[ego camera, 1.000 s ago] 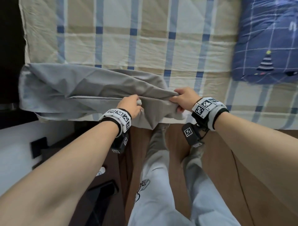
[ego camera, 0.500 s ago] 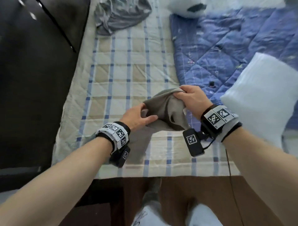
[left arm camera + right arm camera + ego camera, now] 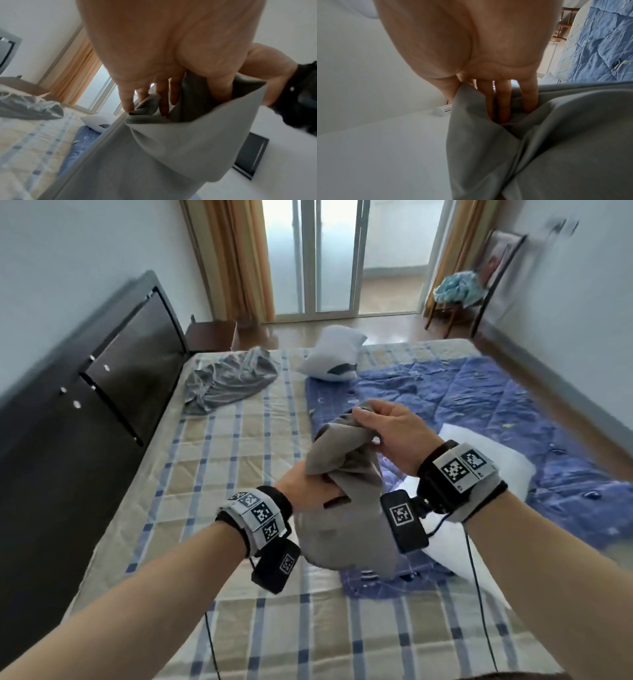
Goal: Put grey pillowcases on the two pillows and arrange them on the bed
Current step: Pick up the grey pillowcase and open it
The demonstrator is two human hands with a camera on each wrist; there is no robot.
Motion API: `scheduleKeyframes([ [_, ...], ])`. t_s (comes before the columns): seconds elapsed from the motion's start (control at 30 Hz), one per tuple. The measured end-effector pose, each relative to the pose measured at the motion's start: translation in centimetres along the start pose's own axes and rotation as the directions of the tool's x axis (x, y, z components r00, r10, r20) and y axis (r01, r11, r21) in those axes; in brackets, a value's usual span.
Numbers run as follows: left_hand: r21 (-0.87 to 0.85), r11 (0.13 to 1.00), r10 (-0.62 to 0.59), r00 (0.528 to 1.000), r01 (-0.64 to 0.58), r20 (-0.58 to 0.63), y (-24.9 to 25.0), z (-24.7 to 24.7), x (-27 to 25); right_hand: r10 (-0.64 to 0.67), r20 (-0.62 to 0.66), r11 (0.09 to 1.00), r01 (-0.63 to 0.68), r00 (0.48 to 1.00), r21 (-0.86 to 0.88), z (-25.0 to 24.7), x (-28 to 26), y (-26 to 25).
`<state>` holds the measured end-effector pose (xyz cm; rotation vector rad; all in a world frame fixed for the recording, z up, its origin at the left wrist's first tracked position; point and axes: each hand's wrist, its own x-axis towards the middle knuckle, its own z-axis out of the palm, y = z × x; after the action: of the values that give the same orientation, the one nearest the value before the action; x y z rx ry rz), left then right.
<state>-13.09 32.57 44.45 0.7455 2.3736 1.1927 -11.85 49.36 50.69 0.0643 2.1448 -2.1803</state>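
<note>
Left hand (image 3: 305, 491) fingers (image 3: 163, 97) curl into bunched cloth; right hand (image 3: 394, 436) pinches the held grey pillowcase (image 3: 346, 508) above the bed (image 3: 212, 460). Two grey pillowcases: the second (image 3: 229, 381) crumpled by the headboard (image 3: 102, 392). Two white pillows (image 3: 334, 354) (image 3: 486, 453). One blue quilt (image 3: 462, 392).

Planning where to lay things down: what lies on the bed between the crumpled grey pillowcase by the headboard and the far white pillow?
Nothing: in the head view only bare checked mattress separates the crumpled pillowcase from the far pillow.
</note>
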Motion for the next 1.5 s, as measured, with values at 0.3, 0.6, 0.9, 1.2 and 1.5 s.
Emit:
scheduleKeyframes([
  [0.3, -0.381, 0.922, -0.042, 0.997, 0.062, 0.062, 5.3, -0.3, 1.9, -0.061, -0.054, 0.998, 0.063, 0.997, 0.032, -4.8, -1.5, -0.5],
  [0.6, 0.274, 0.955, -0.066, 0.982, 0.114, -0.178, 6.2, -2.9, 6.3, -0.102, -0.091, 0.993, 0.096, 0.991, -0.067, -6.4, -2.1, 0.9],
  [0.9, 0.28, 0.96, 0.042, 0.982, 0.011, -0.182, 9.4, -6.5, 4.4, 0.166, -0.33, 0.918, -0.268, 0.929, -0.292, -7.9, -0.4, 8.1],
  [1.2, 0.162, 0.986, 0.092, 0.958, -0.049, -0.27, 8.1, -10.9, 0.8, 0.24, -0.621, 0.805, -0.51, 0.746, -0.302, -9.9, 0.6, 15.2],
  [1.5, 0.206, 0.978, 0.062, 0.921, 0.019, -0.384, 6.0, -11.7, -0.7, 0.305, -0.244, 0.896, -0.364, 0.921, -0.254, -4.2, 1.6, 14.2],
])
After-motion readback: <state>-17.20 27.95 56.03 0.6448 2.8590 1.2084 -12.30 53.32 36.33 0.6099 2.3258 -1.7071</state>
